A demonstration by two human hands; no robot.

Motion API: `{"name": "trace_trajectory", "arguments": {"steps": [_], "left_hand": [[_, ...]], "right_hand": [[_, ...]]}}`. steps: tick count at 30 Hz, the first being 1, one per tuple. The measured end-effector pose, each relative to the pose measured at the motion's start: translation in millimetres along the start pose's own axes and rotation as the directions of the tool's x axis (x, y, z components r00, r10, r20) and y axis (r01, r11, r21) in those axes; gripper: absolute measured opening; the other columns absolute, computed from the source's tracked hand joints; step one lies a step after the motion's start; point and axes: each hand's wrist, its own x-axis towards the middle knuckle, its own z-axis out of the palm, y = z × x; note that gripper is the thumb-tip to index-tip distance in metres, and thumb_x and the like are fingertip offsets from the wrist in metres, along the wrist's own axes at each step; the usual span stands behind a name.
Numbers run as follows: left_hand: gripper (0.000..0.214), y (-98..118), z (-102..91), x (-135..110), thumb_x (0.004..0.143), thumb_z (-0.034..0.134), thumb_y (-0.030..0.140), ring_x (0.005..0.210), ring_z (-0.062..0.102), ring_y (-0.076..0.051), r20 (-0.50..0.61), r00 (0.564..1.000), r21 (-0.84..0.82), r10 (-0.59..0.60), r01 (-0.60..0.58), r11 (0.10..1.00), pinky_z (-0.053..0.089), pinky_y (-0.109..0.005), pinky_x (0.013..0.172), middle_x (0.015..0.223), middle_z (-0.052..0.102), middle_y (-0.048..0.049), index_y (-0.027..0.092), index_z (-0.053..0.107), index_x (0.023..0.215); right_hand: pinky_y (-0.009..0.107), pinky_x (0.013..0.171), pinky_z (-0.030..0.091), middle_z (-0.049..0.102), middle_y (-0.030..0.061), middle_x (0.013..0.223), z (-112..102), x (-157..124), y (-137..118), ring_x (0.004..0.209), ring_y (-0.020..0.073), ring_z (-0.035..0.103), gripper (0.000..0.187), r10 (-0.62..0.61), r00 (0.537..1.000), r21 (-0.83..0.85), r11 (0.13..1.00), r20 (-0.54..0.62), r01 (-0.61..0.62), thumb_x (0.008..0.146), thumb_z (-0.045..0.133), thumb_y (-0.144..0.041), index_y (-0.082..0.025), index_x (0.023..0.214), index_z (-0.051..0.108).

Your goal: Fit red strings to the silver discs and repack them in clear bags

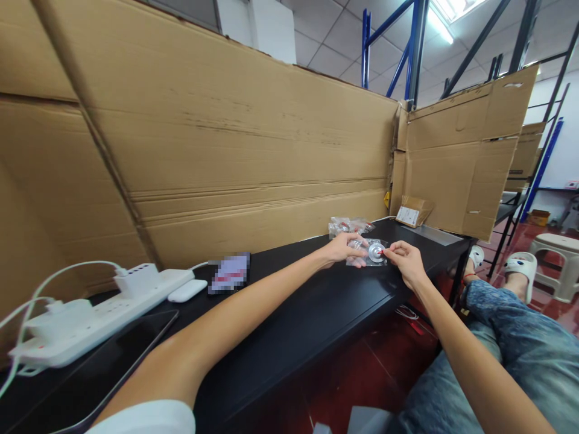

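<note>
My left hand (pixel 344 248) pinches the left edge of a small clear plastic bag (pixel 373 252) that holds a round silver part with a red piece. My right hand (pixel 406 260) pinches the bag's right edge, fingers closed on it. The bag lies low over the black table (pixel 312 313), near its far right end. A small pile of similar clear bags (pixel 349 226) with silver and red parts rests just behind my left hand, against the cardboard wall.
Tall cardboard sheets (pixel 226 150) wall the table's far side. A white power strip (pixel 90 307) with plugs, a white charger case (pixel 187 290), a dark tablet (pixel 113 355) and a blurred card (pixel 230 272) lie at the left. A small cardboard box (pixel 414 212) sits far right. White stool (pixel 556 265) on the red floor.
</note>
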Motion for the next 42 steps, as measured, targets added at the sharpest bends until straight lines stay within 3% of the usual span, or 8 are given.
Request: {"name": "trace_trajectory", "arguments": {"steps": [6, 13, 17, 19, 22, 25, 31, 42], "left_hand": [[0.044, -10, 25.8, 3, 0.057, 0.088, 0.021, 0.069, 0.068, -0.017, -0.185, 0.983, -0.164, -0.013, -0.018, 0.986, 0.057, -0.033, 0.067, 0.080, 0.070, -0.0069, 0.011, 0.067, 0.095], [0.039, -18, 40.6, -2, 0.057, 0.087, 0.018, 0.069, 0.066, -0.015, -0.222, 0.974, -0.260, -0.051, -0.009, 0.965, 0.054, -0.029, 0.065, 0.079, 0.069, -0.0067, 0.011, 0.069, 0.090], [0.037, -21, 43.3, -1, 0.056, 0.087, 0.018, 0.066, 0.066, -0.014, -0.263, 0.964, -0.294, -0.026, -0.055, 0.954, 0.053, -0.027, 0.065, 0.076, 0.069, -0.0056, 0.011, 0.069, 0.087], [0.039, -22, 44.3, 1, 0.053, 0.088, 0.017, 0.068, 0.067, -0.015, -0.295, 0.956, -0.333, -0.016, -0.087, 0.939, 0.053, -0.027, 0.066, 0.078, 0.070, -0.0059, 0.011, 0.069, 0.086], [0.041, -22, 46.0, 3, 0.053, 0.087, 0.018, 0.068, 0.068, -0.017, -0.371, 0.929, -0.386, -0.004, -0.150, 0.910, 0.054, -0.030, 0.067, 0.080, 0.071, -0.0065, 0.012, 0.065, 0.087], [0.037, -21, 48.1, 3, 0.056, 0.084, 0.016, 0.066, 0.069, -0.017, -0.442, 0.897, -0.426, -0.001, -0.210, 0.880, 0.055, -0.031, 0.067, 0.081, 0.072, -0.0065, 0.014, 0.060, 0.083], [0.033, -19, 47.8, 1, 0.059, 0.082, 0.016, 0.073, 0.069, -0.016, -0.418, 0.908, -0.418, 0.017, -0.209, 0.884, 0.053, -0.027, 0.070, 0.088, 0.073, -0.0090, 0.014, 0.055, 0.077], [0.014, -23, 35.4, 3, 0.071, 0.075, 0.023, 0.057, 0.058, -0.010, -0.372, 0.928, -0.155, 0.024, -0.087, 0.984, 0.047, -0.021, 0.054, 0.064, 0.066, -0.0027, 0.011, 0.068, 0.071]], "right_hand": [[0.023, 0.048, 0.032, 0.060, 0.0010, 0.060, 1, -3, -4, 0.053, 0.0118, 0.049, 0.041, 0.007, 0.997, -0.024, 1.000, 0.074, -0.005, 0.050, 0.086, -0.046, -0.018, 0.065, 0.059], [0.022, 0.044, 0.022, 0.057, -0.0016, 0.054, 2, -5, -7, 0.043, 0.0062, 0.036, 0.038, 0.074, 0.968, -0.011, 0.997, 0.240, -0.073, 0.054, 0.085, -0.043, -0.015, 0.073, 0.068], [0.023, 0.041, 0.014, 0.042, -0.0072, 0.041, 2, -7, -12, 0.037, 0.0042, 0.024, 0.040, 0.125, 0.936, -0.023, 0.992, 0.330, -0.124, 0.064, 0.078, -0.045, -0.012, 0.085, 0.072], [0.023, 0.040, 0.017, 0.044, -0.0063, 0.042, 2, -6, -13, 0.036, 0.0052, 0.027, 0.040, 0.122, 0.943, -0.011, 0.992, 0.310, -0.125, 0.067, 0.076, -0.046, -0.013, 0.088, 0.072], [0.024, 0.039, 0.027, 0.065, 0.0024, 0.067, 3, -3, -10, 0.041, 0.0076, 0.041, 0.042, 0.062, 0.992, 0.066, 0.995, 0.111, -0.069, 0.067, 0.075, -0.048, -0.016, 0.093, 0.070], [0.024, 0.044, 0.038, 0.069, 0.0054, 0.087, 4, 2, -2, 0.053, 0.0108, 0.054, 0.049, 0.048, 0.998, 0.034, 0.998, -0.030, -0.047, 0.060, 0.082, -0.046, -0.018, 0.097, 0.066], [0.025, 0.054, 0.044, 0.068, 0.0050, 0.071, 2, 5, 4, 0.063, 0.0159, 0.061, 0.040, 0.052, 0.988, -0.107, 0.994, 0.144, -0.037, 0.055, 0.084, -0.047, -0.016, 0.072, 0.065], [0.024, 0.044, 0.036, 0.063, 0.0033, 0.059, 1, 4, 2, 0.048, 0.0113, 0.050, 0.039, 0.097, 0.988, 0.002, 0.995, 0.117, -0.098, 0.057, 0.082, -0.048, -0.016, 0.066, 0.062]]}}
